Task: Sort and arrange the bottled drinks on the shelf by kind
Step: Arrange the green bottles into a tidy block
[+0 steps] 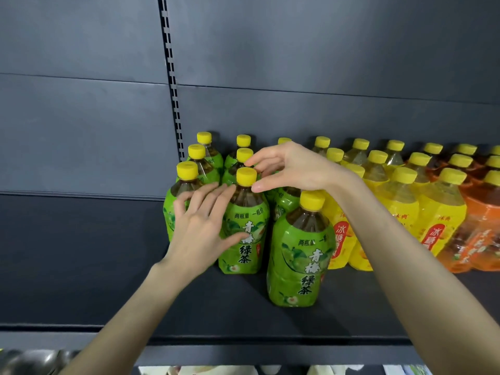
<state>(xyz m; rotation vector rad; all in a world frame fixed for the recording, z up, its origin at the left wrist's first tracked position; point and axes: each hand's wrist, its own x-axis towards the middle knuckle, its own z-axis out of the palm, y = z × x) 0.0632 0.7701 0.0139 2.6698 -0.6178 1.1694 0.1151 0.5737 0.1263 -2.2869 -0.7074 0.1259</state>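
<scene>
Several green-labelled tea bottles with yellow caps stand in rows on the dark shelf [108, 266]. One green bottle [244, 239] stands in the front middle; my left hand [200, 228] lies against its left side with fingers spread and straight, thumb on the label. My right hand [292, 166] hovers by that bottle's yellow cap [246, 175], thumb and forefinger apart on the cap's right. Another green bottle [300, 255] stands alone, closer to the shelf's front edge. Yellow-labelled bottles [438, 212] and orange-labelled bottles [479, 234] stand in rows to the right.
The shelf's left part holds no bottles. A slotted upright [171, 77] runs down the dark back panel. Below the shelf's front edge [243, 353], blurred goods show on a lower level.
</scene>
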